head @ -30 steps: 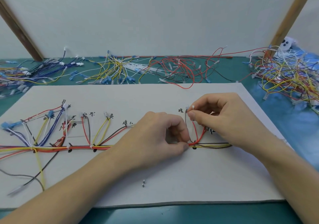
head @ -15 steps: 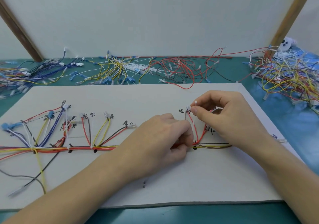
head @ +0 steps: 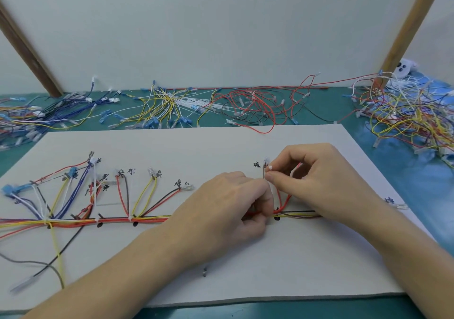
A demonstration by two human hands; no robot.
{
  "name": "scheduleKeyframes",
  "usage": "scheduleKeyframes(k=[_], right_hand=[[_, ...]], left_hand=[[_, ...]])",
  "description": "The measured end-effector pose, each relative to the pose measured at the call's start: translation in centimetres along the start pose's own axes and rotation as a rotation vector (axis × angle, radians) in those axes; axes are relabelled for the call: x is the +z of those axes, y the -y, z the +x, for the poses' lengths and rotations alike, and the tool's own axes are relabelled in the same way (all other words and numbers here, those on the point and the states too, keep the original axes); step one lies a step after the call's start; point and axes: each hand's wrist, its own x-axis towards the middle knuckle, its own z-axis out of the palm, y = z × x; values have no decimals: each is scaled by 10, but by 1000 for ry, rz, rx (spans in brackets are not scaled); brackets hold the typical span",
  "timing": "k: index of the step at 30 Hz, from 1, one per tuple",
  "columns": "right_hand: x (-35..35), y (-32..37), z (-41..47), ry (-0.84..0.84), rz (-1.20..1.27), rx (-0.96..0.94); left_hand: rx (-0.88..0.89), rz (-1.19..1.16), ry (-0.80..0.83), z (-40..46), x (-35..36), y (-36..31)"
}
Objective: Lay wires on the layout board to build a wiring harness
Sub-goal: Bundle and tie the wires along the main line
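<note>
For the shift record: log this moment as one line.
left hand: pinches wire bundle | right hand: pinches white cable tie | layout board: harness partly laid

Single view, head-worn wide-angle camera. Looks forward and down from near edge of layout board [head: 245,144], close above it. Board fills lower half of view; near edge cut at bottom left. Teal table [head: 339,112] shows beyond far edge, white wall [head: 221,28] behind. Both forearms enter from bottom corners. Straight lines bow toward view edges.
</note>
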Motion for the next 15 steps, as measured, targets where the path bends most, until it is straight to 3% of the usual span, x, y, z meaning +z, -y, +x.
scheduleKeyframes(k=[15], right_hand=[[-7, 4, -1, 166, 29, 82]], left_hand=[[-133, -222, -1, -3, -5, 5]])
